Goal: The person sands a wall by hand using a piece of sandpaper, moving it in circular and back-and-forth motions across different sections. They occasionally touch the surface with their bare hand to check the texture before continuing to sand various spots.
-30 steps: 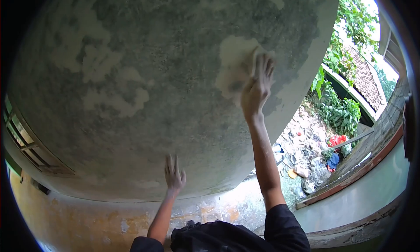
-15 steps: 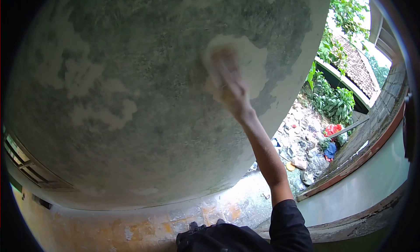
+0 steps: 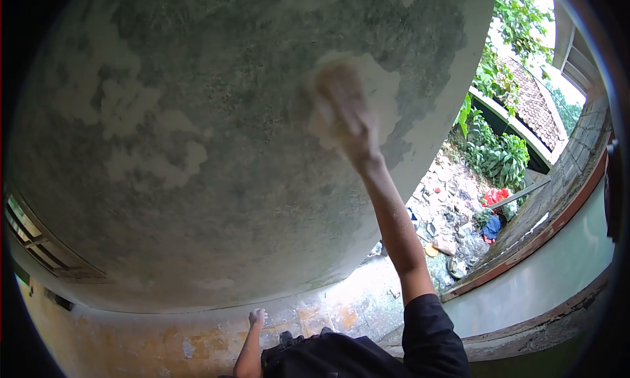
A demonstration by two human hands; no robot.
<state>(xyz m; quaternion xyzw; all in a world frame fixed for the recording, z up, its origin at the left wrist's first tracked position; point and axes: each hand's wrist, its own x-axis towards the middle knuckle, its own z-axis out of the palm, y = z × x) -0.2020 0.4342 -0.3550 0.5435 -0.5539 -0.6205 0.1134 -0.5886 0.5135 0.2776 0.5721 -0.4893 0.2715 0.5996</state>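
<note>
My right hand (image 3: 348, 105) is raised against a large grey-green plastered wall (image 3: 230, 148), over a pale, smooth patch (image 3: 384, 92). Motion smears its fingers. A brownish blur shows at the fingertips, and I cannot make out whether it is a held piece or the fingers themselves. Low down, beside my dark clothing (image 3: 328, 358), my left hand (image 3: 258, 317) hangs away from the wall, its fingers looking curled in. Whitish dust seems to coat it. Whether anything is inside it cannot be seen.
A slatted wooden window (image 3: 46, 247) sits at lower left. The stained tiled floor (image 3: 164, 342) runs below the wall. Past the wall's right edge lie rubble (image 3: 453, 214), green plants (image 3: 502, 158) and a low block wall (image 3: 525, 227).
My left hand and forearm have come into view at the bottom. My right hand remains on about the same wall spot, still blurred, with its wrist slightly shifted.
</note>
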